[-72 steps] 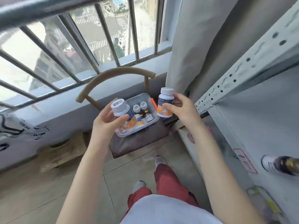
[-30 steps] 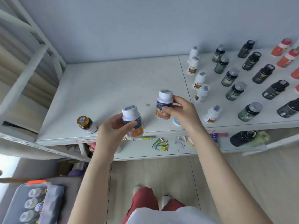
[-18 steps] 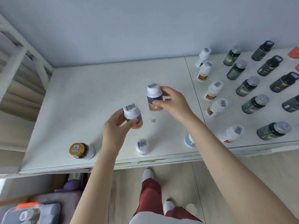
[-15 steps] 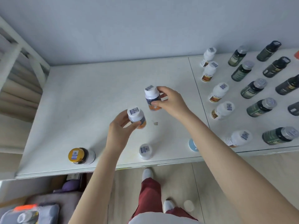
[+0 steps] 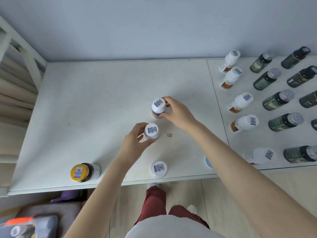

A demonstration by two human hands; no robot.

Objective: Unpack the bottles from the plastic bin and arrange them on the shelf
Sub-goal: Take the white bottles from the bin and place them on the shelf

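Observation:
My right hand [image 5: 176,112] grips a white bottle with an orange label [image 5: 158,108], upright over the middle of the white shelf [image 5: 96,103]. Just nearer to me, my left hand [image 5: 135,143] holds a second white-capped bottle [image 5: 151,131] from the left side. Whether either bottle touches the shelf I cannot tell. The plastic bin [image 5: 24,226] with an orange clip shows at the bottom left, blurred, below the shelf.
A white-capped bottle [image 5: 159,168] and a yellow-capped jar [image 5: 84,172] stand near the shelf's front edge. A column of white bottles [image 5: 240,102] and rows of dark green bottles [image 5: 277,100] fill the right part. A blue object [image 5: 207,162] peeks from behind my right forearm.
I turned from the bin on the chair to the shelf, carrying both bottles. Over the last second both hands moved forward and lower over the shelf's middle.

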